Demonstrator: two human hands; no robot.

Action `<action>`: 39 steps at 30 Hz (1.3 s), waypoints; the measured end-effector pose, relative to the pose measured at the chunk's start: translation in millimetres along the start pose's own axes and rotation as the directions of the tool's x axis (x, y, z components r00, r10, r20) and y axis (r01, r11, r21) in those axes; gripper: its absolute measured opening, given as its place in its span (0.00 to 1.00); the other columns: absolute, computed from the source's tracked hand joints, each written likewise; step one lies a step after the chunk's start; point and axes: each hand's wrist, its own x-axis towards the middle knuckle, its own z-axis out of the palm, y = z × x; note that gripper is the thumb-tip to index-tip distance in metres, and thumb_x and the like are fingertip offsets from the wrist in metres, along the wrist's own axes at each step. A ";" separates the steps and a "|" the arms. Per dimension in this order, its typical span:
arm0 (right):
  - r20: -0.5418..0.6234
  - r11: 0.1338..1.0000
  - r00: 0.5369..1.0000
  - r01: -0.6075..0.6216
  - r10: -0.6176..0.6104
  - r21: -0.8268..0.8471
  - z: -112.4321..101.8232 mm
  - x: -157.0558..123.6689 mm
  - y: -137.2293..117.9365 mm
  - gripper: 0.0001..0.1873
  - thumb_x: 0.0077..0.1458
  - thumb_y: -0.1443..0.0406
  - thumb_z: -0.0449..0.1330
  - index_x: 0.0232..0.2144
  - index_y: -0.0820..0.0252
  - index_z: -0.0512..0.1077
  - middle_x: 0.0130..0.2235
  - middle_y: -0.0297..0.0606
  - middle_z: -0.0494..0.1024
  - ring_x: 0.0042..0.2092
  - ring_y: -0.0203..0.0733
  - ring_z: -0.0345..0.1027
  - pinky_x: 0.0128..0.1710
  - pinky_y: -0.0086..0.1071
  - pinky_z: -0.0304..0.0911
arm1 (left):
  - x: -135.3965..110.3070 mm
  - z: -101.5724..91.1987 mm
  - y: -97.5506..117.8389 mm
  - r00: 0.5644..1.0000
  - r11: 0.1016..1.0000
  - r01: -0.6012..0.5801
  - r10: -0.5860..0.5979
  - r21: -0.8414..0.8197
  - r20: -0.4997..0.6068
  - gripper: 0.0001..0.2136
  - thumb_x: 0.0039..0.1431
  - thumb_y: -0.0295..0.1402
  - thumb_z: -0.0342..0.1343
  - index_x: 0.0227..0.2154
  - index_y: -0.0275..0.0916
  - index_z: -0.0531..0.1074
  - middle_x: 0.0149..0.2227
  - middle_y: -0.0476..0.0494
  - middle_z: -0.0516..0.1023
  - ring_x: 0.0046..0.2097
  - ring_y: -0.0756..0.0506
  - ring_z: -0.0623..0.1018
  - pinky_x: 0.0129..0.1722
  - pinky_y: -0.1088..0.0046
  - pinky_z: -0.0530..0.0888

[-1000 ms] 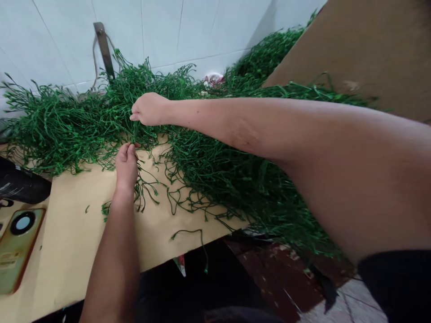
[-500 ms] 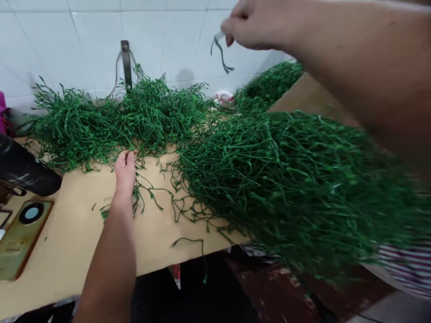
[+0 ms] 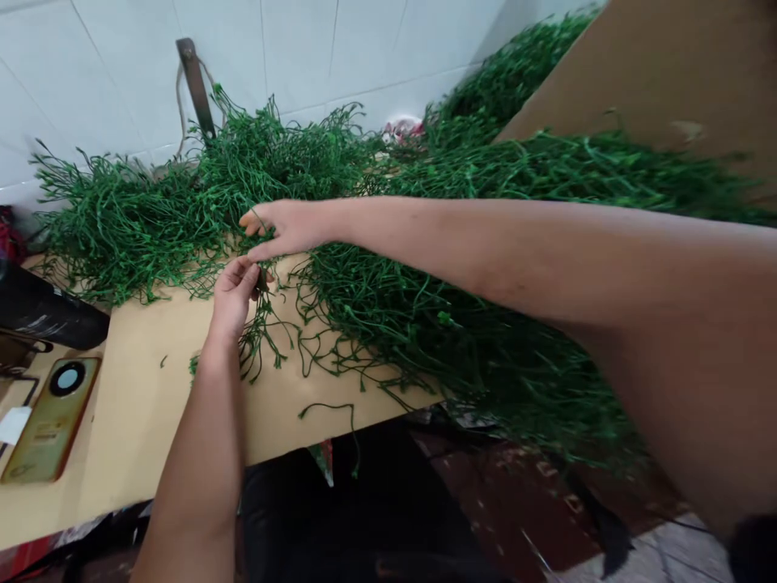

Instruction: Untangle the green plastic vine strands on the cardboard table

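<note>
A big heap of green plastic stems (image 3: 182, 210) lies along the back of a tan cardboard-covered table (image 3: 139, 397), and a second mass of green stems (image 3: 486, 340) spills over the table's right edge. My left hand (image 3: 234, 295) rests on the table with its fingers curled round a few thin stems. My right hand (image 3: 282, 228) reaches across from the right, just above the left hand, its fingers stretched out into the edge of the heap. My right forearm crosses over the right-hand mass of stems.
A gold phone (image 3: 52, 417) lies at the left edge of the table, next to a black object (image 3: 42, 312). A metal bracket (image 3: 195, 85) stands against the white tiled wall. A large cardboard sheet (image 3: 655, 73) leans at the upper right. Dark floor shows below the table.
My right hand, raised high with a small strand half a second ago, has come back down to the heap beside the left hand. The left hand has closed on a few stems.
</note>
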 end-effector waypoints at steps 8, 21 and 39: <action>0.228 0.997 0.971 0.081 -0.074 -0.021 16.2 17.3 12.4 0.09 0.53 0.65 0.59 0.33 0.69 0.72 0.26 0.32 0.70 0.28 0.28 0.57 0.30 0.27 0.54 | 8.2 -5.7 -6.6 0.979 0.998 -0.025 0.037 0.063 -0.199 0.09 0.44 0.33 0.65 0.26 0.37 0.70 0.22 0.53 0.69 0.24 0.55 0.66 0.23 0.80 0.63; 0.155 0.850 0.985 0.014 0.080 -0.527 -3.0 -3.6 9.1 0.21 0.64 0.60 0.43 0.38 0.67 0.73 0.37 0.44 0.76 0.43 0.43 0.69 0.41 0.33 0.57 | 3.7 -2.4 -3.2 0.997 0.900 0.067 -0.045 0.432 -0.063 0.10 0.58 0.32 0.51 0.23 0.37 0.70 0.16 0.54 0.54 0.20 0.51 0.57 0.23 0.74 0.54; -0.040 0.901 0.997 -0.075 0.064 -0.428 -25.2 34.8 11.6 0.21 0.58 0.57 0.52 0.21 0.65 0.70 0.26 0.40 0.74 0.40 0.42 0.71 0.38 0.32 0.61 | 7.3 6.3 -1.7 0.987 0.834 -0.029 0.112 0.550 -0.116 0.13 0.58 0.24 0.48 0.18 0.38 0.60 0.21 0.52 0.59 0.27 0.50 0.61 0.31 0.74 0.58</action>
